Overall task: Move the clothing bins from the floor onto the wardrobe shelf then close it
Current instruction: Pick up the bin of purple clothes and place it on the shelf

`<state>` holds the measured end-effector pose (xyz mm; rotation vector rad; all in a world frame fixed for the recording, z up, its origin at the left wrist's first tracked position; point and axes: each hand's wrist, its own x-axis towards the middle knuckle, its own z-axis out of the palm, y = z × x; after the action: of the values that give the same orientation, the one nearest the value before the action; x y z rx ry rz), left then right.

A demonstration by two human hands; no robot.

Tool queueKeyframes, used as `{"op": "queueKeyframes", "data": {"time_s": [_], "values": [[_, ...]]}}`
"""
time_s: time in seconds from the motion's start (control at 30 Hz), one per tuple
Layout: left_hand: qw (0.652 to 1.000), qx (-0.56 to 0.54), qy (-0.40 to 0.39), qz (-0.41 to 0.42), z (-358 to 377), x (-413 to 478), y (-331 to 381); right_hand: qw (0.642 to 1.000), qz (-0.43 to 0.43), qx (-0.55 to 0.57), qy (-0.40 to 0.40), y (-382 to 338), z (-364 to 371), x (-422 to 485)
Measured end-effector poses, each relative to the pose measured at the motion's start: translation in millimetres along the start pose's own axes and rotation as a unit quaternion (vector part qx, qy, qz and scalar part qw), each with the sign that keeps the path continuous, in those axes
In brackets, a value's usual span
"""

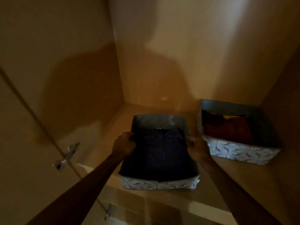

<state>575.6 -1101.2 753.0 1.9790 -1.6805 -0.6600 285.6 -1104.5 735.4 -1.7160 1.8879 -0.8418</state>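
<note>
A grey leaf-patterned clothing bin [159,184] holding a folded dark navy garment [159,151] sits on the wooden wardrobe shelf [113,120], its front edge overhanging the shelf's lip. My left hand [124,144] grips the bin's left rim and my right hand [197,146] grips its right rim. A second bin of the same pattern [240,151], with red and orange clothes inside, rests on the shelf at the right against the side wall.
The wardrobe's back wall [170,62] and left side panel [73,70] enclose the shelf. An open door [24,143] hangs at the left on two metal hinges [68,155]. Bare shelf lies left of the held bin.
</note>
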Motion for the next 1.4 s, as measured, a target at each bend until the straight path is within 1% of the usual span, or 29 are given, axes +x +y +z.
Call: {"op": "queueKeyframes", "data": {"time_s": [0.07, 0.13, 0.17, 0.2, 0.23, 0.3, 0.33, 0.37, 0.4, 0.43, 0.47, 0.5, 0.57, 0.67, 0.7, 0.73, 0.8, 0.87, 0.97, 1.07, 1.17, 1.4], "values": [[0.999, -0.025, -0.026, 0.029, 1, 45, 8, 1.000, -0.013, 0.003, 0.023, -6, 3, 27], [0.995, -0.055, -0.051, 0.070, 6, 78, 19, 0.997, -0.069, 0.012, 0.042, -10, 4, 46], [0.992, -0.060, -0.060, 0.096, 8, 84, 23, 0.994, -0.103, -0.003, 0.048, -8, 5, 51], [0.988, -0.061, -0.070, 0.127, 11, 90, 25, 0.991, -0.117, -0.025, 0.054, -5, 6, 54], [0.982, -0.064, -0.085, 0.158, 11, 90, 23, 0.991, -0.111, -0.047, 0.050, 0, 8, 50], [0.962, -0.074, -0.137, 0.223, 11, 78, 6, 0.994, -0.080, -0.071, -0.003, 5, 11, 29], [0.954, -0.045, -0.155, 0.253, 11, 72, -6, 0.992, -0.093, -0.084, -0.030, 9, 14, 18], [0.946, 0.013, -0.160, 0.283, 11, 70, -18, 0.985, -0.125, -0.108, -0.041, 14, 17, 10], [0.936, 0.074, -0.151, 0.310, 11, 71, -29, 0.974, -0.170, -0.145, -0.040, 19, 20, 6], [0.926, 0.109, -0.143, 0.332, 14, 75, -35, 0.961, -0.205, -0.179, -0.039, 22, 21, 5], [0.920, 0.121, -0.140, 0.345, 17, 79, -36, 0.953, -0.217, -0.207, -0.041, 26, 22, 7], [0.920, 0.116, -0.127, 0.353, 22, 87, -35, 0.951, -0.209, -0.224, -0.043, 26, 22, 11], [0.929, 0.110, -0.079, 0.344, 31, 103, -23, 0.956, -0.175, -0.236, -0.022, 21, 24, 21], [0.955, 0.135, -0.009, 0.263, 42, 118, -9, 0.960, -0.132, -0.247, 0.015, 15, 23, 33], [0.957, 0.137, 0.012, 0.255, 46, 115, -6, 0.961, -0.117, -0.249, 0.030, 15, 24, 33], [0.953, 0.139, 0.030, 0.267, 53, 109, -9, 0.961, -0.109, -0.249, 0.047, 16, 26, 31], [0.939, 0.166, 0.050, 0.297, 67, 95, -21, 0.955, -0.134, -0.253, 0.072, 22, 36, 21], [0.926, 0.209, 0.059, 0.310, 76, 85, -31, 0.950, -0.140, -0.274, 0.058, 24, 41, 13], [0.914, 0.240, 0.074, 0.319, 74, 82, -32, 0.934, -0.109, -0.334, 0.059, 21, 40, 22], [0.919, 0.253, 0.061, 0.297, 74, 88, -27, 0.922, -0.124, -0.359, 0.076, 18, 37, 40], [0.925, 0.260, 0.048, 0.271, 80, 94, -22, 0.922, -0.124, -0.362, 0.069, 19, 33, 53], [0.926, 0.249, 0.072, 0.276, 81, 98, -13, 0.924, -0.134, -0.352, 0.071, 18, 33, 64]]}}
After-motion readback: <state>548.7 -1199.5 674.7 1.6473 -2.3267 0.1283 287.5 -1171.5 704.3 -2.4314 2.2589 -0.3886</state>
